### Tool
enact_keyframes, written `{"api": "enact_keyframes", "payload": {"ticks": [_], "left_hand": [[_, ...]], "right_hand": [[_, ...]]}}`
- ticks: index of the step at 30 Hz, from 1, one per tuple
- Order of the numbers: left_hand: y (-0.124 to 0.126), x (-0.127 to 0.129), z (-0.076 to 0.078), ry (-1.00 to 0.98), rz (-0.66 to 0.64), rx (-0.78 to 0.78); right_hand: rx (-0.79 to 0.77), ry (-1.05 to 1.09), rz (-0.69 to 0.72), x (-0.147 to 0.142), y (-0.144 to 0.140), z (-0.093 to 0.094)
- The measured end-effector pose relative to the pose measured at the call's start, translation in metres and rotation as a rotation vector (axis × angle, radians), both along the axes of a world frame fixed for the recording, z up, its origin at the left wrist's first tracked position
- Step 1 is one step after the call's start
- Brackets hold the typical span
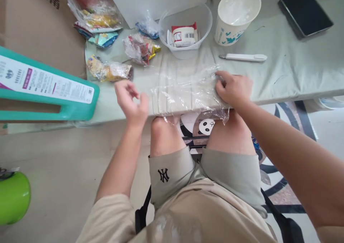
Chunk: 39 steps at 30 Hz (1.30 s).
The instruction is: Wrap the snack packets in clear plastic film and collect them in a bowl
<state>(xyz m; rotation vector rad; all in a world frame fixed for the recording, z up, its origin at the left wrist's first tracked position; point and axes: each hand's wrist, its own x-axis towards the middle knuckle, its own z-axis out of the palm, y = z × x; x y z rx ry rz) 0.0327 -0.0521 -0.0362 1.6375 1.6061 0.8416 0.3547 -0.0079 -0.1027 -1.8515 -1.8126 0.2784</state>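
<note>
- A clear plastic sheet point(185, 89) lies crumpled on the cloth-covered table point(298, 74), between the person's 2 hands; its near edge hangs over the table's front, above the 2 knees.
- The right hand point(236, 89) is at the sheet's right side, index finger stretched out and thumb a little apart from it; whether they grip the plastic I cannot tell.
- The left hand point(131, 101) is at the table's front edge, left of the sheet, its fingers half curled and a gap between them and the thumb.
- Just beyond the left hand lies a yellowish wrapped snack point(110, 71); farther back is a crumpled red and yellow packet point(141, 49), with a blue wrapper point(148, 29) behind it.
- Beyond the sheet stands a clear plastic bowl point(205, 26), with a red and white packet point(185, 34) inside it.
- Right of the bowl stands a white paper cup point(229, 33) with a blue-green leaf print and clear plastic inside.
- A white pen-shaped tool point(245, 57) lies in front of the cup, its narrow tip to the left.
- A flat black device point(306, 12) lies at the far right.
- A teal box point(86, 108) with a printed label and a brown carton point(40, 24) are on the left.
</note>
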Motion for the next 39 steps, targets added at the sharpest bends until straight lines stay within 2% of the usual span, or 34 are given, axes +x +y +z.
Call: {"api": "enact_keyframes", "payload": {"ticks": [1, 2, 3, 4, 6, 8, 10, 12, 14, 17, 19, 21, 24, 26, 31, 36, 39], "left_hand": [[-0.018, 0.007, 0.004, 0.025, -0.021, 0.056], [-0.034, 0.015, 0.005, 0.133, -0.137, 0.158], [-0.045, 0.023, 0.003, 0.248, -0.309, 0.224], [-0.052, 0.031, -0.001, 0.351, -0.412, 0.239], [-0.053, 0.040, -0.013, 0.487, -0.469, 0.273], [-0.045, 0.040, -0.024, 0.507, -0.375, 0.303], [-0.035, 0.031, -0.029, 0.433, -0.251, 0.328], [-0.029, 0.021, -0.026, 0.322, -0.178, 0.304], [-0.029, 0.014, -0.017, 0.204, -0.162, 0.221], [-0.031, 0.009, -0.002, 0.028, -0.114, 0.081], [-0.030, 0.008, 0.005, -0.084, -0.084, 0.026], [-0.027, 0.008, 0.011, -0.171, -0.106, -0.017], [-0.021, 0.006, 0.015, -0.213, -0.138, -0.091], [-0.020, 0.004, 0.015, -0.193, -0.136, -0.121], [-0.023, -0.008, 0.002, -0.129, -0.162, -0.097], [-0.019, -0.016, -0.009, -0.238, -0.051, -0.050], [-0.010, -0.015, -0.008, -0.384, 0.029, 0.062]], "right_hand": [[-0.001, -0.011, 0.000, 0.000, 0.000, 0.000], [-0.008, -0.025, -0.002, -0.001, 0.000, 0.000], [-0.020, -0.039, -0.007, -0.001, -0.001, 0.000], [-0.033, -0.051, -0.012, -0.001, -0.001, 0.000], [-0.052, -0.051, -0.022, -0.002, -0.001, 0.002], [-0.055, -0.004, -0.021, -0.002, 0.001, 0.004], [-0.050, 0.100, -0.026, 0.002, 0.002, 0.007], [-0.015, 0.240, -0.051, 0.009, -0.001, 0.011], [0.063, 0.321, -0.033, 0.021, -0.011, 0.016], [0.174, 0.197, 0.197, 0.039, -0.042, 0.019], [0.184, 0.087, 0.359, 0.045, -0.066, 0.016], [0.157, 0.069, 0.422, 0.042, -0.084, 0.011], [0.196, 0.169, 0.406, 0.024, -0.095, 0.008], [0.226, 0.281, 0.353, 0.011, -0.095, 0.013], [0.167, 0.537, 0.287, -0.003, -0.088, 0.029], [0.129, 0.639, 0.315, -0.001, -0.087, 0.034], [0.099, 0.663, 0.233, 0.003, -0.091, 0.033]]}}
